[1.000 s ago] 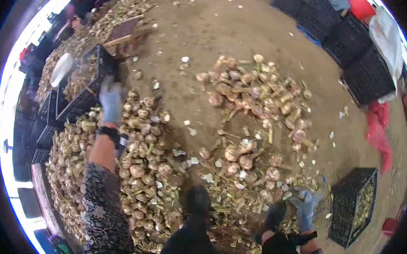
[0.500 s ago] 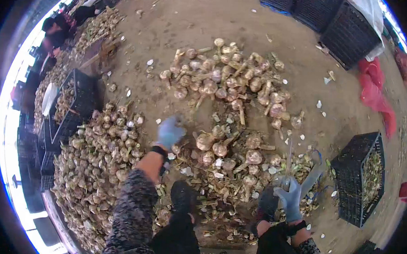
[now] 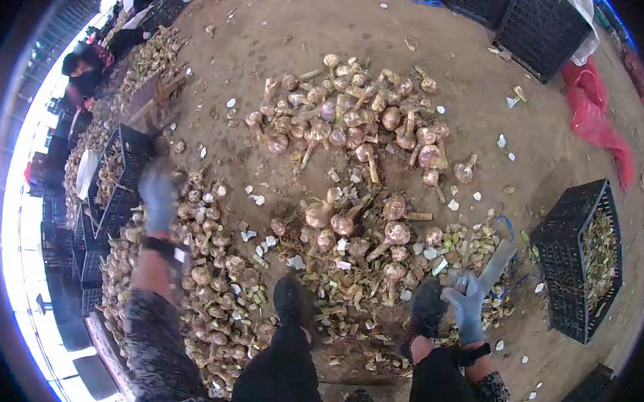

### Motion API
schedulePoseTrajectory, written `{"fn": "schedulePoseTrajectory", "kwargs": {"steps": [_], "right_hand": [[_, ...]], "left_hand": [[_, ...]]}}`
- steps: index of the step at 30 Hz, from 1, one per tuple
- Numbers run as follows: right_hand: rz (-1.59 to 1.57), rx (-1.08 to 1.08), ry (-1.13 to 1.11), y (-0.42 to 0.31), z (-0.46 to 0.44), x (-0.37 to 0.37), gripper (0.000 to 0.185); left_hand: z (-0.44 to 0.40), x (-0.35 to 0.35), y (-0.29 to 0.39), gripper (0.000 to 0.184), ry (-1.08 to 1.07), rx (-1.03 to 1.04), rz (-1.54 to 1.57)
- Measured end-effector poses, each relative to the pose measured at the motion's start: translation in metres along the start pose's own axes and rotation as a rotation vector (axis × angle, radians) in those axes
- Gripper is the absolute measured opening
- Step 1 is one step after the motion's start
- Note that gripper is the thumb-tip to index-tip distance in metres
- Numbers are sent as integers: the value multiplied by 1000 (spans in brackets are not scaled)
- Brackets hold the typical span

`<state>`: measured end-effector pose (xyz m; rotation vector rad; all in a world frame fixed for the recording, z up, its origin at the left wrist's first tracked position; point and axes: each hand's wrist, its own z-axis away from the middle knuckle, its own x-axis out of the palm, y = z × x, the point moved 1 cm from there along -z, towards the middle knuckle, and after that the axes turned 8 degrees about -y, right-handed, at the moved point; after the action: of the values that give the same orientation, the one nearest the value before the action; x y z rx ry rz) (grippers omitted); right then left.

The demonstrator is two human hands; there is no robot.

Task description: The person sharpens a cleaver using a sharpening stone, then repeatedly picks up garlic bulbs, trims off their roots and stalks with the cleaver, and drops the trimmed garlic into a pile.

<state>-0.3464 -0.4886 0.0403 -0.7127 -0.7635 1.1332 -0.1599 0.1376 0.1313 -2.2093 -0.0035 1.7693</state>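
My left hand (image 3: 158, 197), in a blue-grey glove, is over the upper edge of the big garlic heap (image 3: 207, 275) at the left, beside a black crate. Motion smears its fingers, so whether it holds anything is unclear. My right hand (image 3: 467, 308), also gloved, is closed near my right shoe, around what looks like a knife with a thin, faint blade pointing away from me. Just beside it lies a flat grey piece (image 3: 497, 265) with a blue cord. Several garlic bulbs with stems (image 3: 396, 233) lie between my feet and a farther garlic pile (image 3: 354, 116).
A black crate of trimmings (image 3: 578, 259) stands at the right. At the left is another black crate (image 3: 118, 174) holding garlic. More crates (image 3: 541, 34) and a red sack (image 3: 588, 105) are at the upper right. Another person (image 3: 83, 68) is at the upper left.
My left hand has swung left, from beside the middle bulbs to above the left heap. The right hand stays almost in place. The view has shifted slightly.
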Motion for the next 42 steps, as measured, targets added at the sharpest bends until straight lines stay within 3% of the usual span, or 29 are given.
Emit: {"fn": "schedulePoseTrajectory", "kwargs": {"steps": [2,5,6,8,11,14,15,16,17,18,19,21,23,25,26,28,29,32,33,35,37,38,39,41,42], "right_hand": [[112,-96,-67,3,-1,2,41],[164,-13,-141,16,-6,-8,40],[119,21,-147,10,-2,-4,37],[205,68,-172,4,-2,-4,35],[218,113,-171,9,-3,4,26],[107,59,-155,20,-13,6,25],[473,-59,-194,19,-19,4,27],[838,-178,-228,18,-22,4,28],[836,-181,-230,10,-23,14,28],[935,-127,-250,3,-25,26,30],[1034,-68,-269,-2,-25,39,32],[1077,-150,-284,-1,-27,62,28],[1158,-498,-380,0,-28,88,26],[1192,-502,-403,-10,-27,114,26],[1224,-496,-432,-15,-24,123,25],[1230,-512,-431,-21,-19,131,25],[1230,-532,-436,-21,-17,133,26],[1258,-588,-468,-24,-12,134,24],[1243,-661,-484,-25,-10,135,20],[1237,-639,-482,-18,-13,133,20],[1229,-618,-477,-13,-16,133,20],[1212,-612,-489,-12,-18,134,20],[1197,-605,-498,-11,-18,134,19],[1176,-604,-506,-20,-12,134,20],[1154,-602,-515,-22,-10,135,21]], "left_hand": [[14,46,123,25,-293,61,-116],[6,23,272,50,-524,375,598],[-4,18,294,56,-817,380,327],[-9,63,293,61,-819,388,265],[-32,62,285,74,-896,292,213],[-18,105,251,78,-846,-49,400],[-9,120,250,78,-842,-51,398],[7,134,249,80,-841,-184,687],[16,128,250,82,-823,-320,975],[29,120,259,81,-693,-306,980],[30,93,271,81,-694,-308,979],[30,45,297,80,-720,-375,1408],[43,49,318,79,-662,-262,1476],[48,51,330,79,-605,-133,1541],[47,45,335,77,-683,-54,1662],[53,25,350,68,-647,-88,2052],[58,27,350,68,-652,-84,2055],[65,53,348,65,-767,-197,1963],[63,60,352,68,-979,-383,2189],[69,59,355,70,-1201,-598,2400],[61,13,346,69,-724,-238,2189],[79,44,350,69,-727,-243,2189],[110,103,357,66,-824,-763,2242],[112,105,357,63,-899,-1302,2211],[76,41,347,62,-809,-682,2067]]}}
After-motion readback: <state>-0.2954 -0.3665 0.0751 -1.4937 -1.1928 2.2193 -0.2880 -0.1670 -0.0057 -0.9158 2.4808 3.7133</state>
